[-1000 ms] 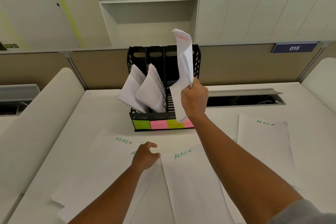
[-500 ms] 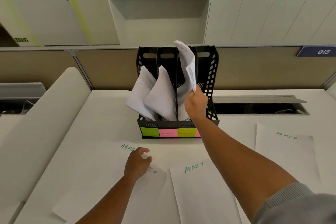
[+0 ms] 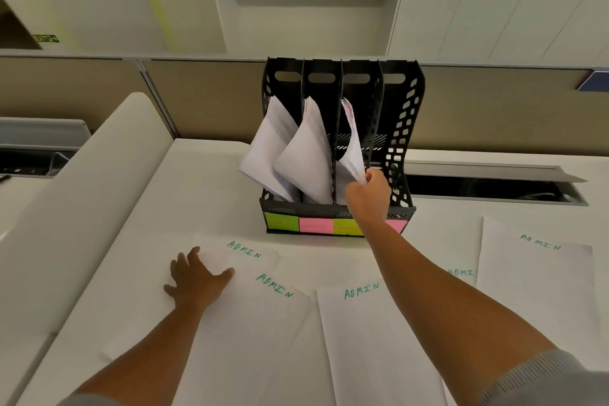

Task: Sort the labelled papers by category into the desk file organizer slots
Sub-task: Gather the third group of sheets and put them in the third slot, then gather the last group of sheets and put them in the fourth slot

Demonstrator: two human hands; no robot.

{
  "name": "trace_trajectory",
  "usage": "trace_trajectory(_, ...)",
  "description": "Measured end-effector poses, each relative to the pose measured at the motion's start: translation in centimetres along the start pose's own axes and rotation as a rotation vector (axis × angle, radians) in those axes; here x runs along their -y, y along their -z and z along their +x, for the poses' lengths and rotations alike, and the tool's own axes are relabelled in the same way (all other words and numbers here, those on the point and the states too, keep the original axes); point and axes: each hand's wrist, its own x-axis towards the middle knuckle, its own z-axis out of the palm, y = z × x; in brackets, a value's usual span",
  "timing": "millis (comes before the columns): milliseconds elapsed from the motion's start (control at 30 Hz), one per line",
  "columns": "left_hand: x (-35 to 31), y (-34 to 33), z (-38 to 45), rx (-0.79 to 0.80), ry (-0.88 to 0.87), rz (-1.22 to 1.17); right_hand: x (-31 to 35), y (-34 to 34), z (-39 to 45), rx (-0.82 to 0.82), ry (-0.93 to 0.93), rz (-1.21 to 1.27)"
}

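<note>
A black file organizer (image 3: 403, 128) with several slots stands at the back of the white desk, green and pink sticky labels (image 3: 315, 225) along its base. White papers lean in its first (image 3: 268, 145) and second (image 3: 306, 155) slots. My right hand (image 3: 369, 196) grips a bunch of red-lettered papers (image 3: 352, 145) that sit down in the third slot. My left hand (image 3: 194, 277) lies flat, fingers spread, on a sheet marked ADMIN (image 3: 245, 249) in green. More ADMIN sheets lie near me in the middle (image 3: 372, 333) and at the right (image 3: 540, 273).
A beige partition (image 3: 197, 92) rises behind the desk, with white cupboards beyond it. An open cable tray (image 3: 487, 186) cuts the desk to the right of the organizer. A rounded white divider (image 3: 85, 201) borders the desk on the left.
My right hand has come down from above the organizer and lowered the red-lettered papers into the third slot. My left hand has slid left and spread flat on a sheet.
</note>
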Motion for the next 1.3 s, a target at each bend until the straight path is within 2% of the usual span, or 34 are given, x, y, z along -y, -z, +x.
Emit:
trace_trajectory(233, 3.2, 0.0, -0.8, 0.046, 0.040, 0.154, -2.1, 0.9, -3.6, -0.193, 0.342, -0.042)
trace_trajectory(367, 3.5, 0.7, -2.4, 0.036, 0.037, 0.200, -3.9, 1.5, -5.9, -0.225, 0.296, -0.067)
trace_trajectory(567, 3.7, 1.2, -5.4, 0.090, 0.028, 0.282, -7.5, 2.6, -9.2, -0.042, 0.161, -0.225)
trace_trajectory(767, 3.7, 0.7, -8.6, 0.128, 0.029, 0.336, -11.7, 4.9, -11.2, 0.344, -0.091, -0.569)
trace_trajectory(833, 3.8, 0.4, -9.4, 0.113, -0.001, 0.360, -12.4, 5.6, -11.8, 0.468, -0.095, -0.672)
trace_trajectory(900, 4.1, 0.1, -9.9, 0.076, -0.037, 0.349, -13.0, 6.1, -12.6, 0.513, -0.078, -0.698)
trace_trajectory(1000, 4.9, -0.3, -10.3, 0.028, -0.072, 0.187, -13.4, 6.6, -13.5, 0.581, -0.029, -0.754)
trace_trajectory(1133, 5.2, -0.7, -11.0, -0.009, -0.079, -0.016, -13.8, 6.8, -15.2, 0.753, 0.022, -0.937)
trace_trajectory(1300, 5.2, -0.8, -11.8, -0.090, -0.100, -0.111, -14.2, 6.5, -17.3, 0.802, 0.067, -1.029)
